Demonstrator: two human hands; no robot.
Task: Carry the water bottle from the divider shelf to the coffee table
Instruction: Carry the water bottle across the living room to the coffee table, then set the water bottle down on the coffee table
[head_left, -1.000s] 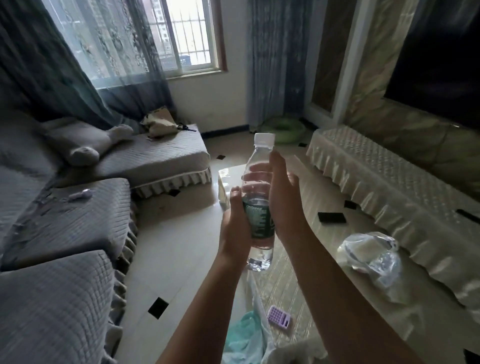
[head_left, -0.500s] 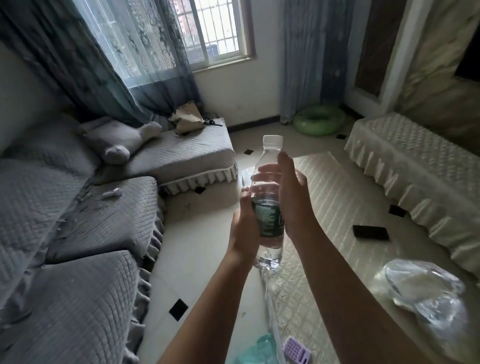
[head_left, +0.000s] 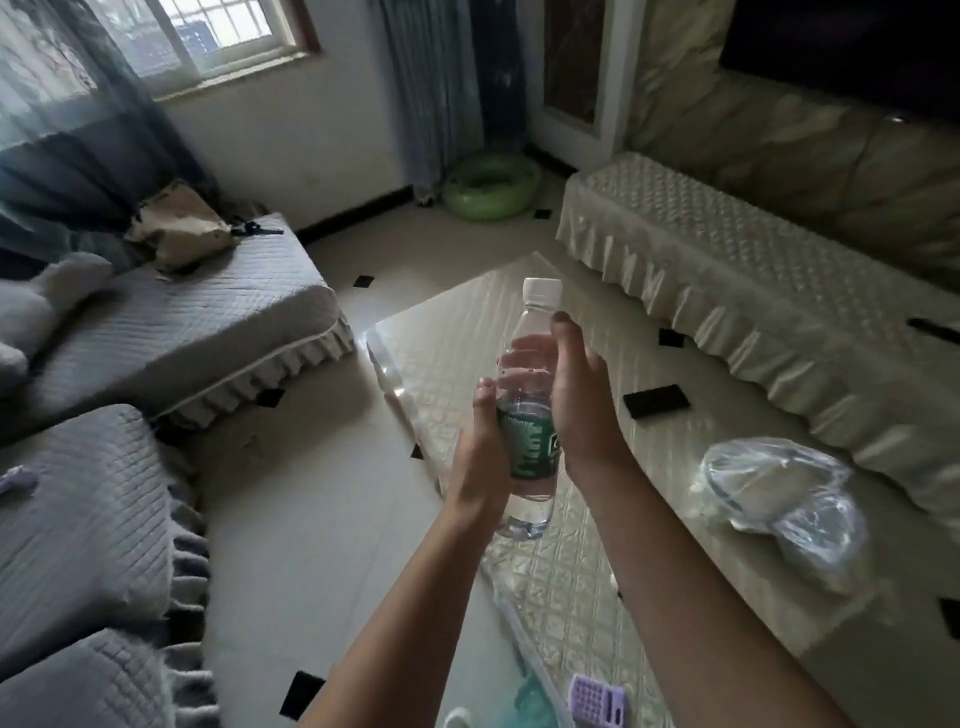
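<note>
A clear plastic water bottle (head_left: 530, 415) with a white cap and a green label is held upright in front of me, in the air over the near left part of the coffee table (head_left: 467, 332). My left hand (head_left: 480, 452) grips its lower left side at the label. My right hand (head_left: 576, 400) wraps its upper right side, fingers showing through the clear plastic. The coffee table has a pale quilted, glossy top and runs away from me towards the window wall.
On the table lie a black phone (head_left: 655, 400), a crumpled clear plastic bag (head_left: 779, 488) and a purple calculator (head_left: 597, 701). A grey sofa (head_left: 156, 332) stands left, a cream-covered low cabinet (head_left: 753, 270) right. A green swim ring (head_left: 491, 189) lies on the tiled floor.
The view has swung right and down, bringing more of the coffee table under the bottle. Both hands keep the same hold on the bottle.
</note>
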